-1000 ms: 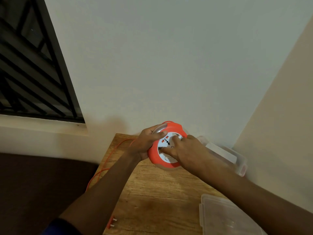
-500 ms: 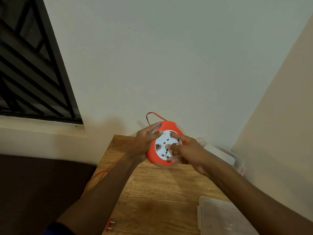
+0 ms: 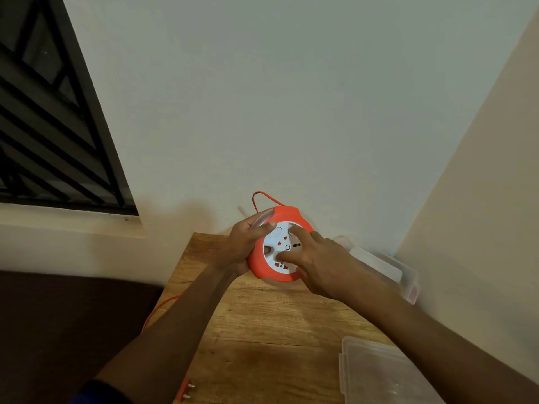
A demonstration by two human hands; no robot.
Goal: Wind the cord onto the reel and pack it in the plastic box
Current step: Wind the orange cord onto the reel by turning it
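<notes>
An orange reel (image 3: 287, 214) with a white socket face (image 3: 280, 249) is held tilted above the wooden table (image 3: 262, 330). My left hand (image 3: 243, 246) grips its left rim and clear handle. My right hand (image 3: 318, 260) rests fingers on the white face. A thin orange cord (image 3: 258, 196) loops over the reel's top; more cord (image 3: 159, 309) hangs off the table's left edge. The orange plug (image 3: 185, 389) lies at the table's front edge. The clear plastic box (image 3: 388, 266) stands at the back right by the wall corner.
A clear plastic lid (image 3: 379, 371) lies on the table at the front right, under my right forearm. Walls close in behind and to the right. A barred window (image 3: 49, 126) is at the left, with dark floor (image 3: 58, 330) below.
The reel's white face has turned under my right fingers. A loop of cord has risen over the reel's top, and the cord on the left has been drawn in.
</notes>
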